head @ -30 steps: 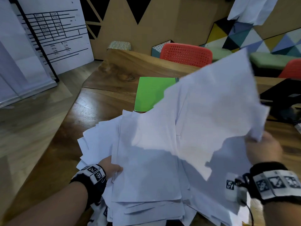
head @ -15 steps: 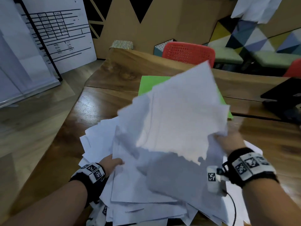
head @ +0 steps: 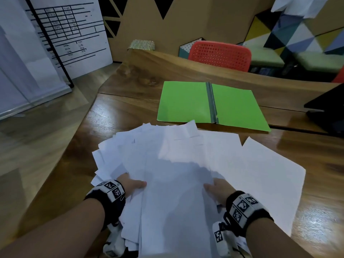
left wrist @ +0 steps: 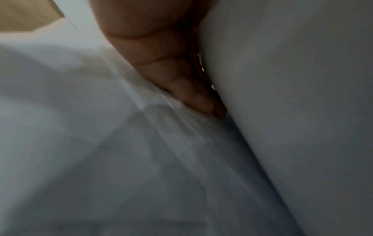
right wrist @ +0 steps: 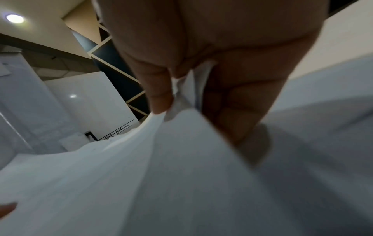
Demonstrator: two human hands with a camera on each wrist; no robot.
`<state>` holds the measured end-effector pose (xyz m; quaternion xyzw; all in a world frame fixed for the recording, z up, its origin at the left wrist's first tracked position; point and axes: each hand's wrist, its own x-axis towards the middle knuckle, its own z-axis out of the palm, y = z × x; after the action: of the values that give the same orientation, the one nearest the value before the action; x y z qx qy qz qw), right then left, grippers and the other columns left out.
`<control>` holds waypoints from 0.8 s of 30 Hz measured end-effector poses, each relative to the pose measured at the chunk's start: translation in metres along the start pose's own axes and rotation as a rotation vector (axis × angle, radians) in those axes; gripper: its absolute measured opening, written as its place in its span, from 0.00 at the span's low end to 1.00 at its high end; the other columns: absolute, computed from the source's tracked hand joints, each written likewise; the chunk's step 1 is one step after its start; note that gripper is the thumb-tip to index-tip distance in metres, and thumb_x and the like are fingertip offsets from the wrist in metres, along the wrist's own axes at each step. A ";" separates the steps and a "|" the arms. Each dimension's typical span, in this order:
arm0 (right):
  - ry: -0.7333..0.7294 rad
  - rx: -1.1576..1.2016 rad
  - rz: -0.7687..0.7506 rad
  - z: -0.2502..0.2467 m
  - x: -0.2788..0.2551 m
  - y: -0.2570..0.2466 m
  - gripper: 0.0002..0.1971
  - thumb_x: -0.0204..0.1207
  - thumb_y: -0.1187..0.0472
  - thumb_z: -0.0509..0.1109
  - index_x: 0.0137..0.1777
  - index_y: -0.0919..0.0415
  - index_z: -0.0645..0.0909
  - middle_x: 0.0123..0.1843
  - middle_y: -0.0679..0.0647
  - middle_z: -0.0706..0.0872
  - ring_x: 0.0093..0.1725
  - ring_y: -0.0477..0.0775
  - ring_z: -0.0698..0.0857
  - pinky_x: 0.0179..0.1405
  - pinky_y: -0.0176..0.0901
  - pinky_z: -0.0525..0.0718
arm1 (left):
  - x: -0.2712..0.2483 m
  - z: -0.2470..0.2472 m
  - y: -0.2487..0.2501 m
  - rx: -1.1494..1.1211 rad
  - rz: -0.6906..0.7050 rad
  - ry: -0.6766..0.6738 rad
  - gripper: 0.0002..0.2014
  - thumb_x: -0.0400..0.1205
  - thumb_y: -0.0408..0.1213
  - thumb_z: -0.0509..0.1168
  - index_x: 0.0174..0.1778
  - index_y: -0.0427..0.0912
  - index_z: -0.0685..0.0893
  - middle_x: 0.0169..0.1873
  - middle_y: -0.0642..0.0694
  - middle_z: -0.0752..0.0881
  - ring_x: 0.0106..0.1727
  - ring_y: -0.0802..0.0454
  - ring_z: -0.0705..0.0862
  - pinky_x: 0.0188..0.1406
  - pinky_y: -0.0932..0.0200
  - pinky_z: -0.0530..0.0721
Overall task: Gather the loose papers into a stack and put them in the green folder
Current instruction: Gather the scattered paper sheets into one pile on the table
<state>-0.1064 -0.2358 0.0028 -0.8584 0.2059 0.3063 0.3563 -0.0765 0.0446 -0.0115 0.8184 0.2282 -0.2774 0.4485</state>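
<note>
The green folder [head: 188, 101] lies open and flat on the wooden table [head: 121, 112], just beyond a fanned pile of white papers [head: 176, 164]. My left hand [head: 133, 185] grips the pile's left side, thumb on top, fingers tucked under the sheets. In the left wrist view one finger [left wrist: 181, 83] lies between sheets of paper [left wrist: 292, 111]. My right hand [head: 214, 188] holds the top sheets from the right. The right wrist view shows its thumb [right wrist: 159, 95] and fingers [right wrist: 234, 115] pinching the paper edges [right wrist: 181, 143]. One sheet [head: 270, 183] sticks out to the right on the table.
A red chair [head: 219, 54] stands behind the table's far edge. A black object [head: 325, 110] sits at the table's right side. A whiteboard [head: 70, 34] leans at the far left, past the table's angled left edge [head: 80, 127].
My right hand has swung the raised sheets down and left onto the pile. The green folder, partly covered before, now shows in full. The left hand has stayed in place.
</note>
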 end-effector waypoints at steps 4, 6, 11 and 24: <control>0.326 0.005 0.085 -0.029 0.004 0.020 0.14 0.76 0.51 0.66 0.54 0.59 0.83 0.54 0.60 0.86 0.52 0.60 0.83 0.56 0.46 0.81 | 0.002 -0.002 -0.002 0.059 -0.039 0.011 0.51 0.50 0.50 0.72 0.70 0.30 0.72 0.68 0.34 0.78 0.68 0.38 0.77 0.71 0.47 0.74; 0.525 0.012 0.264 -0.048 0.004 0.035 0.27 0.72 0.49 0.69 0.68 0.61 0.74 0.67 0.64 0.80 0.63 0.66 0.80 0.65 0.53 0.77 | 0.003 -0.002 -0.003 0.068 -0.044 0.023 0.47 0.57 0.49 0.76 0.70 0.30 0.72 0.68 0.34 0.78 0.68 0.38 0.77 0.70 0.49 0.74; 0.416 0.141 0.360 -0.060 0.007 0.047 0.40 0.69 0.53 0.75 0.76 0.70 0.63 0.72 0.68 0.75 0.68 0.68 0.77 0.57 0.51 0.77 | 0.007 -0.003 0.000 -0.061 0.065 0.021 0.33 0.63 0.38 0.77 0.63 0.30 0.79 0.64 0.33 0.83 0.65 0.38 0.80 0.65 0.52 0.74; 0.489 0.070 0.460 -0.081 -0.014 0.080 0.21 0.73 0.53 0.70 0.60 0.68 0.81 0.60 0.66 0.85 0.56 0.65 0.83 0.61 0.52 0.80 | 0.012 0.000 0.008 0.033 0.025 0.089 0.27 0.71 0.33 0.74 0.65 0.29 0.77 0.64 0.32 0.82 0.65 0.36 0.79 0.57 0.55 0.73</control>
<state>-0.1318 -0.3464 0.0186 -0.8248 0.4838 0.1563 0.2472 -0.0621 0.0424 -0.0147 0.8398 0.2333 -0.2389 0.4280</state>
